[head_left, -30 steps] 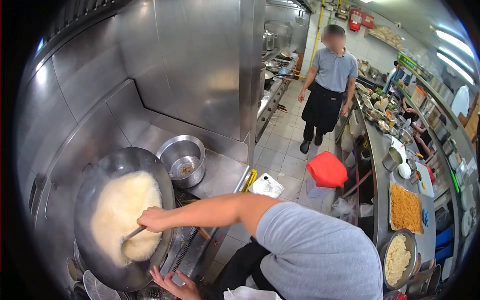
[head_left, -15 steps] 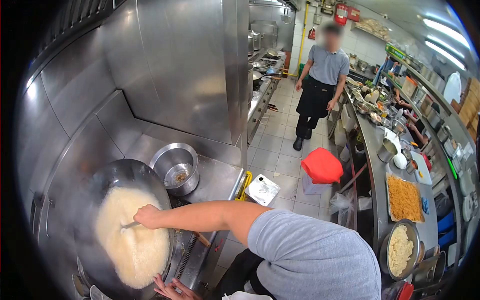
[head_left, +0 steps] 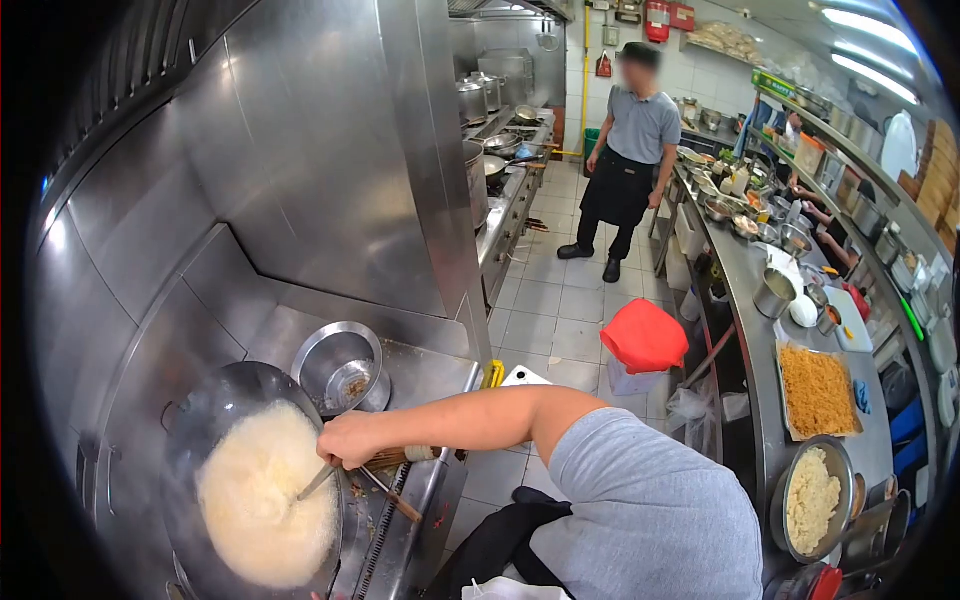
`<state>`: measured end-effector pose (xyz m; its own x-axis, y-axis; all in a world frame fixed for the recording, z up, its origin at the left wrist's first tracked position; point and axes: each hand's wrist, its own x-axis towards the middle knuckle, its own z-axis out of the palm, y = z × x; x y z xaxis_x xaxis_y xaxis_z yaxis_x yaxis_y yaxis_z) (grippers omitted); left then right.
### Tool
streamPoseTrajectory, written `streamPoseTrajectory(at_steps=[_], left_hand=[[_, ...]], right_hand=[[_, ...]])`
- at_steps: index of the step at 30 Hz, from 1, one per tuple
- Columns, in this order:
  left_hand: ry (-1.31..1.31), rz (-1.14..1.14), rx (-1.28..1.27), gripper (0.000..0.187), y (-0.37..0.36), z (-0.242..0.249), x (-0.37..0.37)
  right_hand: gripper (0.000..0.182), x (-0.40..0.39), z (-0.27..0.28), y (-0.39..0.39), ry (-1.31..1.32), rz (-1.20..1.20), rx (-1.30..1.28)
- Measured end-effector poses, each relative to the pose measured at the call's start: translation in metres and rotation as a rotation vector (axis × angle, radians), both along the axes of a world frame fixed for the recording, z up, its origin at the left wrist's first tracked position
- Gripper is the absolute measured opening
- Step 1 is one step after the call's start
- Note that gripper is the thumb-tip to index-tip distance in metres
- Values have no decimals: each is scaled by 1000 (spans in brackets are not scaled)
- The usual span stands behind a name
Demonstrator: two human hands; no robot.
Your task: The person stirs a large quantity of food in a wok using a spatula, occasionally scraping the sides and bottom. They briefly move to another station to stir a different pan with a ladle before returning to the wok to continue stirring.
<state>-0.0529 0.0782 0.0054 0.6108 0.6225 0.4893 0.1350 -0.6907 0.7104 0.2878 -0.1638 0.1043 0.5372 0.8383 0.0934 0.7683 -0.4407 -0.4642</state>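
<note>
My right hand [head_left: 345,440] is closed round the metal handle of a long utensil [head_left: 318,481]. Its lower end is sunk in pale, bubbling foam [head_left: 262,510] inside a large dark wok [head_left: 235,385], so its kind cannot be told. Just behind the hand, a metal pot [head_left: 322,362] with brown bits at its bottom rests on the steel ledge. Beneath my wrist, a tool with a wooden handle [head_left: 403,508] lies at the wok's right side, near a bamboo brush [head_left: 385,458]. My left hand is out of view, below the bottom edge.
A person [head_left: 635,150] stands in the aisle. A red-covered bin [head_left: 645,335] is on the floor. Along the right counter [head_left: 725,290] are a tray of orange-brown crumbs [head_left: 820,390] and a bowl of pale food [head_left: 812,500]. Steel walls [head_left: 320,150] enclose the wok.
My right hand has moved right, toward the wok's rim, with the utensil. My left hand has dropped out of view. The view has shifted, and the person in the aisle has turned and stepped.
</note>
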Motion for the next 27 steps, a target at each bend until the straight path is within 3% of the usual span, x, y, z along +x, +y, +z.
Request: streamPoseTrajectory(at_steps=[1, 3, 7, 9, 14, 18, 24, 27], left_hand=[[-1, -1, 1, 55, -5, 4, 6], [-155, -119, 346, 56, -11, 8, 16], [-109, -150, 402, 51, -28, 6, 26], [-17, -231, 556, 45, -27, -2, 23], [0, -245, 535, 36, -33, -1, 22], [-74, -326, 515, 32, -24, -4, 22], [-3, -248, 553, 36, -13, -23, 19], [-18, -173, 525, 38, -29, -10, 22]], right_hand=[[22, -2, 5, -9, -1, -1, 1], [28, -5, 16, -26, 1, 33, -23], [29, -17, 39, -60, -7, 44, -27], [25, -25, 53, -78, 25, 49, -24], [31, -40, 48, -115, 89, -13, 68], [35, -49, 9, -132, 200, -32, 199], [43, -70, -42, -141, 386, -88, 339], [46, -76, -60, -142, 394, -88, 392]])
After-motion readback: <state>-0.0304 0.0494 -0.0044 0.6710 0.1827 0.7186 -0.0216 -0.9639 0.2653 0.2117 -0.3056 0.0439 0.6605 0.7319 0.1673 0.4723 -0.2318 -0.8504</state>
